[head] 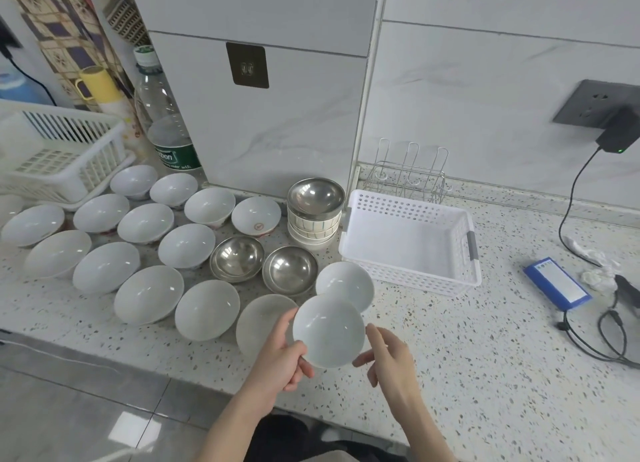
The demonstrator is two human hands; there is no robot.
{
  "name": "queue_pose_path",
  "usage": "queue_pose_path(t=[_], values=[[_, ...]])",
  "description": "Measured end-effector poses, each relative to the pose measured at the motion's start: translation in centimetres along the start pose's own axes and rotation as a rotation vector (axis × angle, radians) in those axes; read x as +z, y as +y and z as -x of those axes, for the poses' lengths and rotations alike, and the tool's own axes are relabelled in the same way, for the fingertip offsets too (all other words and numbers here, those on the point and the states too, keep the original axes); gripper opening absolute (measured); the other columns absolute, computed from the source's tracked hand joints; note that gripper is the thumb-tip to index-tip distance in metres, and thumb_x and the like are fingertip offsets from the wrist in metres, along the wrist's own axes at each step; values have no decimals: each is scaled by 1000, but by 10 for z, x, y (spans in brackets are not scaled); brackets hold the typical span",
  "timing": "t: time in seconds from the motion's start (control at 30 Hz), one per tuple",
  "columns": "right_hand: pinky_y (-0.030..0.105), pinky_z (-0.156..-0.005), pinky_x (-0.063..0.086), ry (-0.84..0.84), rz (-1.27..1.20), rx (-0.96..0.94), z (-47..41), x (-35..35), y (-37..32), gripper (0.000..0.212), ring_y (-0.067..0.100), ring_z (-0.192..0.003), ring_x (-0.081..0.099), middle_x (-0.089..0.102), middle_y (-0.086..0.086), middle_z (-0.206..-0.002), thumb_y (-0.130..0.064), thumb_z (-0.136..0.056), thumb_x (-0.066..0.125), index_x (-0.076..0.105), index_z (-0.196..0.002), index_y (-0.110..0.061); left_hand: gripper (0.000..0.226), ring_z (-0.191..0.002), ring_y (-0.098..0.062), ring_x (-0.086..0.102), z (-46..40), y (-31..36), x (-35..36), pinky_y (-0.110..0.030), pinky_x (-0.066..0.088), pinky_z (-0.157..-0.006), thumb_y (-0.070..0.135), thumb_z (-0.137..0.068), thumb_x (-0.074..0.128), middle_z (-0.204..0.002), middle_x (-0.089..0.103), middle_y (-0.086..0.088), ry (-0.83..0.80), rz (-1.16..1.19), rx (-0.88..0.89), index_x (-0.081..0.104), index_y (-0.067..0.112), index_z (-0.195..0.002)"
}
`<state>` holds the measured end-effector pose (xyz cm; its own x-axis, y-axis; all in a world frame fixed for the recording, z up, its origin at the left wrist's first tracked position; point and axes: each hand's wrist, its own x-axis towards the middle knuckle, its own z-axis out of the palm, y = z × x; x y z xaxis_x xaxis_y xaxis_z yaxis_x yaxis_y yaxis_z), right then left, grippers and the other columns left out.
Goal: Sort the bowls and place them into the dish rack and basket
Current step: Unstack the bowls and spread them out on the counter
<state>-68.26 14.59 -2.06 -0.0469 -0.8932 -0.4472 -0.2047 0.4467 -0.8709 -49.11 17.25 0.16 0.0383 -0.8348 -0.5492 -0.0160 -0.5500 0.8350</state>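
My left hand (284, 354) grips a white bowl (329, 331) by its left rim, lifted above the counter's front edge. Beside the bowl's right rim, my right hand (388, 356) has its fingers apart and holds nothing. Several white bowls (149, 293) lie spread over the counter to the left. Two steel bowls (290, 269) sit in the middle. A stack of bowls topped by a steel bowl (316, 196) stands next to the white perforated basket (464, 274). A wire dish rack (408, 177) stands behind the basket against the wall.
A second white slotted basket (62, 153) sits at far left. A water bottle (166, 129) and a yellow mug (98, 85) stand behind the bowls. A blue power bank (556, 283), cables and a plugged charger (620, 132) occupy the right of the speckled counter.
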Motion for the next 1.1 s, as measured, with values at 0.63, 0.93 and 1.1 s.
queue_pose_path(t=[0.63, 0.93, 1.1], values=[[20, -44, 39, -92, 360, 1, 7, 0, 32, 27, 4, -47, 52, 71, -2, -76, -16, -93, 48, 56, -119, -18, 78, -71, 7, 66, -3, -41, 19, -12, 44, -55, 37, -89, 58, -92, 69, 6, 41, -381, 1, 11, 46, -150], [29, -54, 46, -146, 390, 38, 0, 6, 31, 29, 13, -59, 55, 71, -1, -83, -19, -94, 46, 51, -122, -18, 82, -84, -11, 66, -5, -45, 15, -24, 52, -71, 43, -83, 57, -96, 71, -5, 87, -457, -53, 8, 48, -148], [20, -46, 45, -210, 407, 56, -1, 2, 27, 28, 5, -46, 50, 72, -5, -85, -29, -96, 47, 49, -123, -23, 80, -84, -8, 68, -5, -39, 13, -27, 55, -70, 42, -85, 56, -101, 70, -3, 66, -435, -91, 6, 51, -148]])
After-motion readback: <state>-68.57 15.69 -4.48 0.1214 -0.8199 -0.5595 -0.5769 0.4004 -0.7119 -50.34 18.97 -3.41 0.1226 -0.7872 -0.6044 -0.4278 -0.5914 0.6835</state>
